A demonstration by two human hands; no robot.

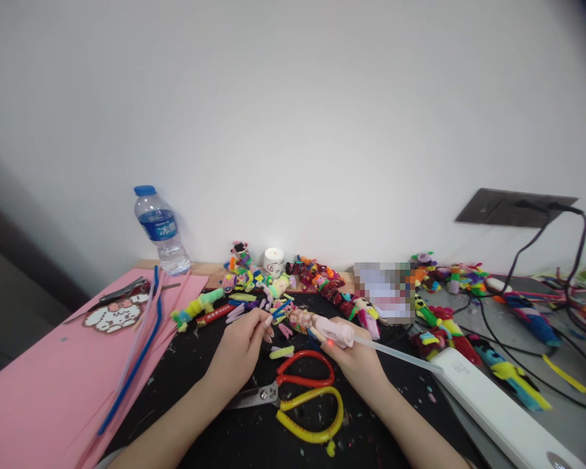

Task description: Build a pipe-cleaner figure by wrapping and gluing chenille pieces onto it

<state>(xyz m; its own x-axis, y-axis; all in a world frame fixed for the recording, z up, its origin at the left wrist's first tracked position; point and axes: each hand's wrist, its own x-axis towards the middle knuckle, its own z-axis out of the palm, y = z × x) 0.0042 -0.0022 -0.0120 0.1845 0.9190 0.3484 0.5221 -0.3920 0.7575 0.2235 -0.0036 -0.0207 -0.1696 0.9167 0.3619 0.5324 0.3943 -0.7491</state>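
My right hand (349, 352) is wrapped round a pale pink hot glue gun (336, 331). A long translucent glue stick (400, 355) sticks out of its back, and a small red light glows on it. My left hand (247, 339) is closed in a pinch just left of the gun's nozzle side. At its fingertips shows a short blue pipe cleaner piece (282, 309). Below and between my hands lie scissors (305, 400) with one red and one yellow handle. Cut pipe cleaner pieces (282, 352) lie above the scissors.
Pipe cleaner figures (322, 277) line the back, with more at the right among black cables (488, 326). A water bottle (161, 228) stands back left by pink sheets (43, 378) bearing long pipe cleaners (131, 371). A white elongated device (498, 404) lies at right.
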